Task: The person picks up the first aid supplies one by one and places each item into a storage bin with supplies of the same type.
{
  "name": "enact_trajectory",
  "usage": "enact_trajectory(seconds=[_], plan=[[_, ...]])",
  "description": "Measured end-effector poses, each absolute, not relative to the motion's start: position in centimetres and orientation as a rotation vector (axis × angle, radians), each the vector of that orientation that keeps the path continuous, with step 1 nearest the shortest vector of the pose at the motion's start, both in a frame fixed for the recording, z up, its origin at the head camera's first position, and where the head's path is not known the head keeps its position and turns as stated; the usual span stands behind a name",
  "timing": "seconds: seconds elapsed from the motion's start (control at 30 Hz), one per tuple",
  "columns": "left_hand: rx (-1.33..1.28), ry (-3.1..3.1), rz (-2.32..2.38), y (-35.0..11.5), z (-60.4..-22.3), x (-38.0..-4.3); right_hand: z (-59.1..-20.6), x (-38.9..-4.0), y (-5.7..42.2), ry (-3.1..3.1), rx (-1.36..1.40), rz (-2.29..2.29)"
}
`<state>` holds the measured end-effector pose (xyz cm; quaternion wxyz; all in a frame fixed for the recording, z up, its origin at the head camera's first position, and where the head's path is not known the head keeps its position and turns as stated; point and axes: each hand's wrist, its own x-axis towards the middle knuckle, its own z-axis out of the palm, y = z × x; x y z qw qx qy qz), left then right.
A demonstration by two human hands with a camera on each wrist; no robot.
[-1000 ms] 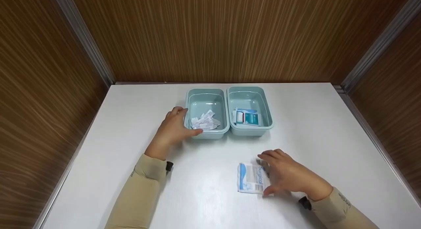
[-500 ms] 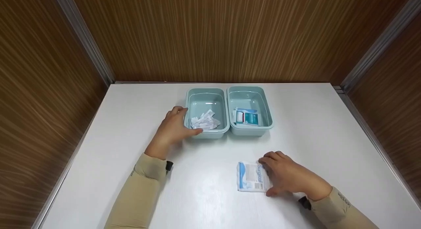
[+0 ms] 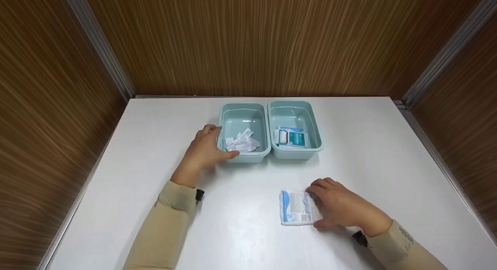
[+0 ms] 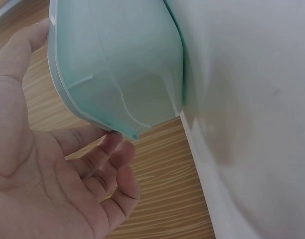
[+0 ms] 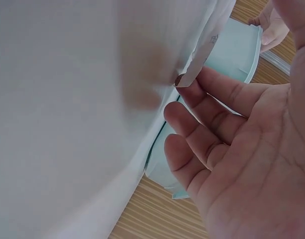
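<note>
My left hand (image 3: 204, 147) holds the left pale green plastic bin (image 3: 248, 158) at its near left corner, thumb on the front rim and fingertips on the side rim. Crumpled white paper sachets (image 3: 242, 142) lie inside that bin. On the table, a flat white-and-blue packet marked "Surgical" (image 3: 296, 208) is held by its right edge between the thumb and fingers of my right hand (image 3: 341, 206). In the right wrist view fingertips meet the corner of the packet (image 5: 205, 55); the thumb's contact is out of sight there.
Directly beside the left bin stands a second pale green bin (image 3: 296, 155), with teal, white and blue packets (image 3: 291, 137) inside. Wood-patterned panels (image 3: 248, 45) enclose the white table (image 3: 163, 115) at the back and both sides.
My right fingers have come in against the packet's right edge, the thumb shifting off its lower corner to the side. The left hand has stayed on the bin.
</note>
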<state>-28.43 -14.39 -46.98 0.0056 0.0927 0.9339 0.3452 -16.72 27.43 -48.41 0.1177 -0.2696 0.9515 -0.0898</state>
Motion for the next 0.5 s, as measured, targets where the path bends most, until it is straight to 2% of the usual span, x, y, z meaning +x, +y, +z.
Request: enact_trajectory(seconds=[0.5], plan=[[0.248,2.907,1.087,-14.32,-46.86,-28.31,-47.48,-17.23,27.65,2.819,-0.804,-0.281]])
